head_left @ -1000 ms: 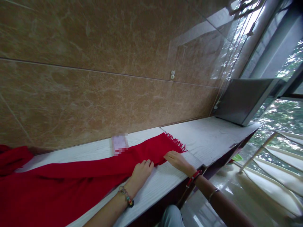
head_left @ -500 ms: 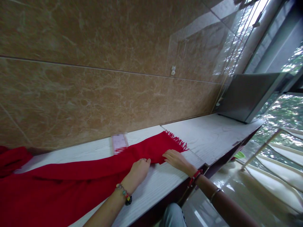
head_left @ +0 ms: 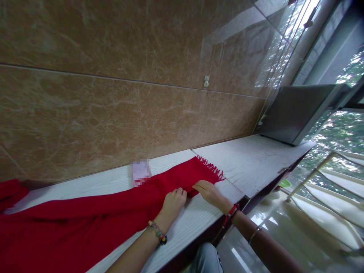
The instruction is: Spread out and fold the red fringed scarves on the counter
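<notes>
A long red scarf (head_left: 176,182) with a fringed end lies along the white countertop, folded lengthwise near that end and spread wider toward the lower left. My left hand (head_left: 173,204), wearing a ring and a beaded bracelet, is closed on the scarf's near edge with curled fingers. Just to its right, my right hand (head_left: 209,195) pinches the same edge closer to the fringe; its thumb is mostly hidden. A red cord and a metal bangle circle the right wrist and forearm.
A blurred-out pale card (head_left: 140,172) lies by the scarf's far edge. Brown marble tiles (head_left: 113,121) back the white countertop (head_left: 244,159). A grey box-shaped appliance (head_left: 298,110) stands at the far right end. Below right are a pale-framed rack (head_left: 327,185) and a green basin (head_left: 285,183).
My left hand has slid right along the scarf's edge, closer to my right hand. The right hand has shifted slightly left. The view has moved a little.
</notes>
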A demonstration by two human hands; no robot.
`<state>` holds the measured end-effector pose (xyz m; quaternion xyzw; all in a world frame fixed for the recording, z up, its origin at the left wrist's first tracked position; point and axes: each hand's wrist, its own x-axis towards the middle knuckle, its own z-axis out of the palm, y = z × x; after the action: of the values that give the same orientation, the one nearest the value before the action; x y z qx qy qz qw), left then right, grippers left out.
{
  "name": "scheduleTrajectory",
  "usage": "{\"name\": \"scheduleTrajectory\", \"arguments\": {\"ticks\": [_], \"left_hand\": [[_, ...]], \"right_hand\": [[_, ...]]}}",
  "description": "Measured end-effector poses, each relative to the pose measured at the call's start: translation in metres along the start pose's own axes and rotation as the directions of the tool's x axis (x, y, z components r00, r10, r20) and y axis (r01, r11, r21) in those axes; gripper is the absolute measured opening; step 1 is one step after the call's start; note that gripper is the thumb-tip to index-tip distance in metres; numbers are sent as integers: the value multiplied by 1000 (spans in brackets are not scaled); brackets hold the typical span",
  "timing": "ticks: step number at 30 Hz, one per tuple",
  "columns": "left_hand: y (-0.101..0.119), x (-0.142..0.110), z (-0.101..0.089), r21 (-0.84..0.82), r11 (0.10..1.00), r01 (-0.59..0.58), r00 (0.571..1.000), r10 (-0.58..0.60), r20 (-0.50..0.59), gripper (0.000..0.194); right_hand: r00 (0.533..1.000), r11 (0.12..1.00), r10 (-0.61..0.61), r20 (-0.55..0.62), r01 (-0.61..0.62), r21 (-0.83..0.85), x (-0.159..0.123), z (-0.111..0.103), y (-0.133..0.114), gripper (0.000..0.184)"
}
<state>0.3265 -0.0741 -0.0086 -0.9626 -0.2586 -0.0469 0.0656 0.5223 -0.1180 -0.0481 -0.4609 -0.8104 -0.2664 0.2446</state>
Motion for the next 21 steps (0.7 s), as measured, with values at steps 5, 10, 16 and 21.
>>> {"name": "scheduleTrajectory", "arguments": {"ticks": [5, 10, 16, 21], "left_hand": [[0, -3, 6, 76, 997, 28, 999, -25, -39, 24], [3, -2, 7, 81, 996, 49, 996, -44, -73, 22], [1, 2, -1, 32, 999, 22, 997, -19, -72, 20], [-3, 2, -3, 16, 1000, 7, 998, -6, -56, 21]], "right_hand": [[997, 1000, 3, 77, -1, -26, 5, -6, -5, 18], [989, 992, 129, 67, -129, 6, 6, -1, -2, 15], [991, 987, 135, -4, -134, 88, 0, 4, 2, 21], [994, 993, 110, 2, -110, 51, 0, -1, 1, 25]]}}
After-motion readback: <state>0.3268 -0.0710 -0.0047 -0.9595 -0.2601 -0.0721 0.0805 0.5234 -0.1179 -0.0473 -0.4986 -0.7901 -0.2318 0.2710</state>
